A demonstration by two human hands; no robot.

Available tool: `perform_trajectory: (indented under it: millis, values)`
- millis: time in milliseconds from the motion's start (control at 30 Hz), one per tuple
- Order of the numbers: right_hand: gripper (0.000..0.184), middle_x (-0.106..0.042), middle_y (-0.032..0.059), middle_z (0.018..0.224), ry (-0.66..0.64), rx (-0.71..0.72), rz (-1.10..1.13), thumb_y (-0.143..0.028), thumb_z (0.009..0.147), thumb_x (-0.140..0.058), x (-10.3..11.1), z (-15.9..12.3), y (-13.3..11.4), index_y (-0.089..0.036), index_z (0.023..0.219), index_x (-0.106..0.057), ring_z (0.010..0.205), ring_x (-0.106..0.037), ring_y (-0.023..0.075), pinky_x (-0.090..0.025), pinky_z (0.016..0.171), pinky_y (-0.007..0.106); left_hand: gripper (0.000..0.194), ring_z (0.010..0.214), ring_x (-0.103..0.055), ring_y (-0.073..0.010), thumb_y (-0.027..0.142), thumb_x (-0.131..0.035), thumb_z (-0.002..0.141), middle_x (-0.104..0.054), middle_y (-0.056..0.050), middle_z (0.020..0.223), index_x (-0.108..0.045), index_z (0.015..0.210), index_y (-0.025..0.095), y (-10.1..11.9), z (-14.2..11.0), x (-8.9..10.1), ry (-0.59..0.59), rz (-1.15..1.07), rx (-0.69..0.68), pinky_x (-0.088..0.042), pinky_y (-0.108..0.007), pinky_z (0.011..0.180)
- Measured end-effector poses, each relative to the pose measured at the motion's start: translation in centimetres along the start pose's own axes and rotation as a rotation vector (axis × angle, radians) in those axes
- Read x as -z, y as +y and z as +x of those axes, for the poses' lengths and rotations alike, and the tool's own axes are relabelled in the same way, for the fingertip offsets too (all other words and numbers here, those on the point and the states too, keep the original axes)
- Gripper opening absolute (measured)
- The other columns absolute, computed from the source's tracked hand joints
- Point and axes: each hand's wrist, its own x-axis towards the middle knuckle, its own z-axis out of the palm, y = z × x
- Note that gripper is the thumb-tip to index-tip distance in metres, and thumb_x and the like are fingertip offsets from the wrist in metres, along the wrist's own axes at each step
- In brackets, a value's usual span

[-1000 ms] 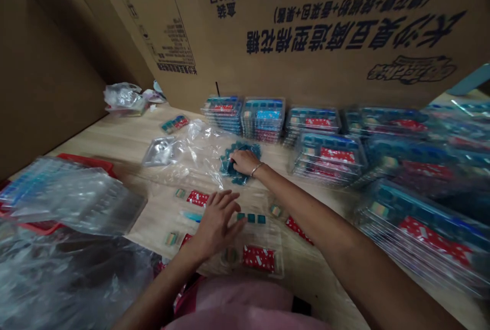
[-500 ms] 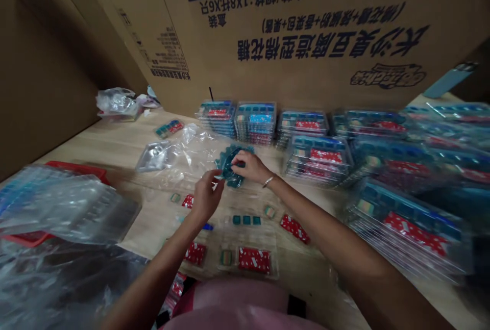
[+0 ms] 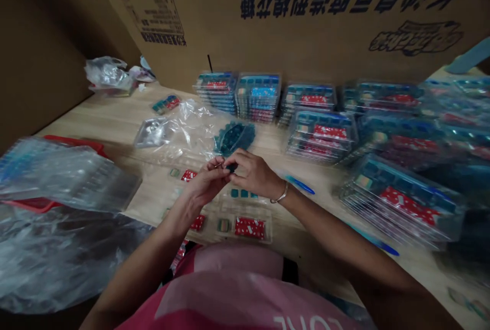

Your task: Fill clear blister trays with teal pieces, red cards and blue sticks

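My left hand (image 3: 209,181) and my right hand (image 3: 255,173) meet over the table, fingers closed. A small dark teal piece (image 3: 231,167) is pinched between their fingertips, mostly hidden. Just below lies a clear plastic tray (image 3: 270,212) holding teal squares (image 3: 244,194), a striped square piece (image 3: 223,225) and a red packet with white dots (image 3: 249,227). Another red dotted packet (image 3: 197,223) shows partly behind my left wrist. Beyond my hands, a heap of teal pieces (image 3: 234,137) sits at the mouth of a clear plastic bag (image 3: 191,128).
Stacks of filled clear trays (image 3: 321,136) line the back and right. A red basket (image 3: 95,146) with empty clear trays (image 3: 88,182) stands left. Blue pens (image 3: 300,184) lie near my right arm. A large cardboard box (image 3: 283,54) closes off the back.
Both hands have drawn back from the teal heap toward me and come together around a small teal piece. The view has tilted down.
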Motion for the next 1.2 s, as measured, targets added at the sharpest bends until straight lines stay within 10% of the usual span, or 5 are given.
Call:
perform_trajectory:
  millis: [200, 367, 533, 867, 1200]
  values:
    - [0.017, -0.057, 0.0056, 0.095, -0.091, 0.015, -0.161, -0.011, 0.08, -0.057, -0.7, -1.5, -0.9, -0.019, 0.095, -0.063, 0.09, -0.055, 0.0173, -0.046, 0.08, 0.03, 0.031, 0.062, -0.057, -0.0076, 0.013, -0.077, 0.052, -0.061, 0.005, 0.069, -0.06, 0.077, 0.019, -1.1, -1.9, 0.8, 0.093, 0.047, 0.018, -0.044, -0.019, 0.059]
    - [0.018, -0.061, 0.0028, 0.087, -0.189, -0.208, -0.166, -0.011, 0.078, -0.065, -1.1, -2.0, -0.6, -0.016, 0.095, -0.062, 0.076, -0.057, 0.0137, -0.042, 0.07, 0.026, 0.015, 0.081, -0.056, -0.0171, 0.024, -0.068, 0.067, -0.063, -0.001, 0.081, -0.062, 0.08, 0.019, -1.1, -4.4, 2.8, 0.153, 0.944, -0.312, -0.043, -0.028, 0.07]
    - [0.012, -0.064, 0.0047, 0.085, -0.393, -0.103, -0.355, -0.018, 0.076, -0.071, -3.3, -2.2, -0.5, -0.015, 0.084, -0.062, 0.084, -0.056, 0.0186, -0.037, 0.078, 0.03, 0.012, 0.087, -0.055, -0.0226, 0.02, -0.059, 0.074, -0.063, -0.004, 0.088, -0.059, 0.086, 0.019, -2.8, -5.5, 5.0, 0.098, 1.547, -0.425, -0.041, -0.035, 0.077]
    - [0.012, -0.064, 0.0058, 0.088, -0.497, 0.001, -0.418, -0.027, 0.082, -0.065, -3.1, -0.7, 0.1, -0.016, 0.087, -0.066, 0.085, -0.056, 0.019, -0.037, 0.078, 0.031, 0.011, 0.086, -0.056, -0.0211, 0.022, -0.055, 0.078, -0.061, -0.004, 0.088, -0.056, 0.089, 0.019, -3.8, -5.4, 5.8, 0.104, 1.58, -0.492, -0.04, -0.034, 0.076]
    - [0.018, -0.069, 0.0078, 0.082, -0.141, -0.434, -0.346, -0.002, 0.066, -0.061, -1.5, 8.7, 8.3, -0.015, 0.076, -0.068, 0.087, -0.06, 0.0225, -0.042, 0.081, 0.034, 0.014, 0.086, -0.058, -0.0219, 0.021, -0.058, 0.075, -0.064, -0.005, 0.088, -0.06, 0.088, 0.02, -3.7, -5.8, 5.8, 0.133, 1.48, -0.524, -0.044, -0.036, 0.078]
